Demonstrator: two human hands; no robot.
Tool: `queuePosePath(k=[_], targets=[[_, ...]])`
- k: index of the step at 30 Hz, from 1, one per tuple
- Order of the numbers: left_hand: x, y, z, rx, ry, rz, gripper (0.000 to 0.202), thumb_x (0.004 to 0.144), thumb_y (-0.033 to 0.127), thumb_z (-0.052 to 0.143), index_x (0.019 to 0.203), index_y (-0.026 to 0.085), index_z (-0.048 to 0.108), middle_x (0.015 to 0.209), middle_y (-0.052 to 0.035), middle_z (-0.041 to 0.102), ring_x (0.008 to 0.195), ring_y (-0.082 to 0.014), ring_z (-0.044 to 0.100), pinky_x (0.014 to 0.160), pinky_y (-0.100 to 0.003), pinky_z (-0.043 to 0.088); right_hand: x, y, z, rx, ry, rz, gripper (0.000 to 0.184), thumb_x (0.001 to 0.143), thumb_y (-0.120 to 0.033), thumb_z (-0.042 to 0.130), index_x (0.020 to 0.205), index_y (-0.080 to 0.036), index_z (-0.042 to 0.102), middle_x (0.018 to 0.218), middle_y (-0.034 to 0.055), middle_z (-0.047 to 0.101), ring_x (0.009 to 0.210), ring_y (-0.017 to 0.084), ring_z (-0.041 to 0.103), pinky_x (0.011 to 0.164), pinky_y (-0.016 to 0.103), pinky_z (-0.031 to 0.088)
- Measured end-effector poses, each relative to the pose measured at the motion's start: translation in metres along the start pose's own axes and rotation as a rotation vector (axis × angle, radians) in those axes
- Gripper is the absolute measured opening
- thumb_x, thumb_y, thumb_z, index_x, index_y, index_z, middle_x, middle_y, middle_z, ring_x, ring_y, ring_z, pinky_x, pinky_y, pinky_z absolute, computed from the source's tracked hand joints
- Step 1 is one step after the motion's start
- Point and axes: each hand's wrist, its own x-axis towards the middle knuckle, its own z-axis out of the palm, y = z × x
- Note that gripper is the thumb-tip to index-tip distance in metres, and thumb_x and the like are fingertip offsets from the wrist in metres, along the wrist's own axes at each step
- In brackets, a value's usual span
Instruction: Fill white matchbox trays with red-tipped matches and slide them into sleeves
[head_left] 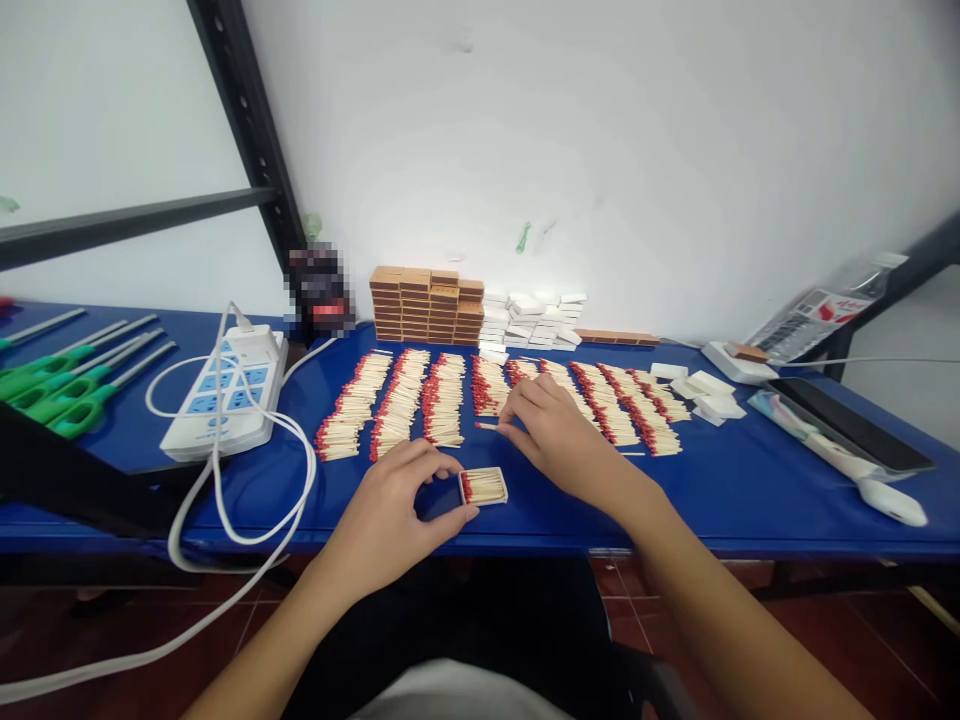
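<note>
My left hand (pixel 401 500) rests on the blue table (pixel 750 490) near its front edge, thumb and fingers closed on the side of a small white matchbox tray (pixel 484 486) partly filled with red-tipped matches. My right hand (pixel 551 430) lies just beyond the tray, its fingertips pinched on a single match (pixel 486 426) at the near end of the match rows. Several rows of red-tipped matches (pixel 442 400) spread across the table behind both hands.
Brown matchbox sleeves (pixel 427 305) and white trays (pixel 532 320) are stacked by the wall. Loose white trays (pixel 705 392) lie right. A white power strip (pixel 229 390) with looping cable sits left, beside green-handled scissors (pixel 60 385). A phone (pixel 847 425) lies at right.
</note>
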Motion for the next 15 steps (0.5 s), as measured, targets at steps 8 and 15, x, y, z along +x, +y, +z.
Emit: queuePosePath(k=[8,15], targets=[[0.0,0.0,0.0,0.013,-0.003,0.004,0.02,0.093,0.032,0.086,0.109,0.026,0.075,0.105,-0.0023,0.073,0.1,-0.0232,0.07,0.09,-0.037,0.054,-0.031,-0.045,-0.024,0.002,-0.057,-0.107,0.014,0.11,-0.015,0.056,0.105,-0.018,0.068,0.107,0.0113,0.067,0.103,0.028,0.059,0.094,0.047,0.053],[-0.001,-0.001,0.0,0.018,-0.003,0.008,0.019,0.093,0.033,0.086,0.107,0.025,0.074,0.105,-0.0028,0.074,0.099,-0.0229,0.069,0.089,-0.037,0.054,-0.035,-0.049,-0.017,-0.063,-0.066,-0.123,0.017,0.11,-0.015,0.055,0.104,-0.019,0.071,0.106,0.0114,0.068,0.104,0.029,0.06,0.096,0.049,0.054]])
